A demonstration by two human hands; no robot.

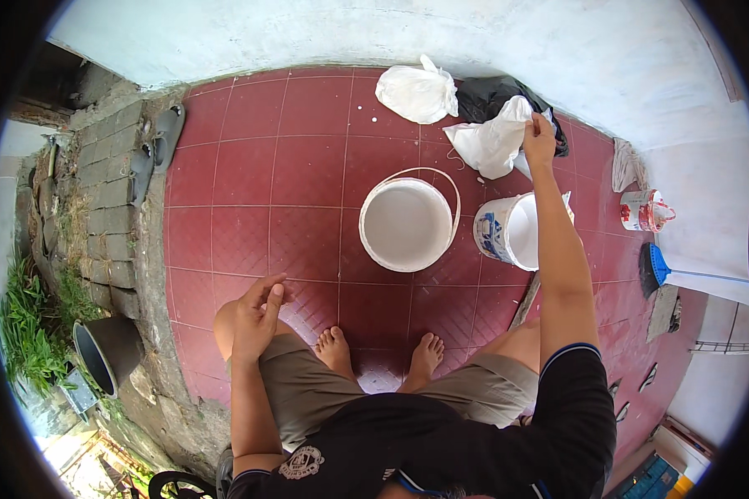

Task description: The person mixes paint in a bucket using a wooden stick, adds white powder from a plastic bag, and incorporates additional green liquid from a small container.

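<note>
Two hands in play, and your right hand (541, 140) is the busy one: out at the end of a long reach, fingers pinching the top corner of a white sack (491, 141). That sack slants down and left from your grip, in front of a black plastic bag (474, 101), and whether its lower end touches the red tiled floor (300, 166) can't be made out from this angle. Over on the other side, your left hand (256, 318) hovers by your left knee (224, 326) with nothing in it, fingers loosely bent and thumb apart. Centre stage, a white bucket (405, 224) stands upright ahead of your bare feet (335, 353), its handle flopped over to the right, and just beside it sits a second bucket (493, 237), white with blue print, near your right forearm (564, 249). Up by the wall (308, 33), another white bag (416, 93) lies left of the black one. Further right you've got a small red-and-white pail (637, 210) and a blue broom (658, 264), while a pair of grey sandals (171, 129) sits at the floor's left edge, with a dark bucket (123, 349) out past it
</note>
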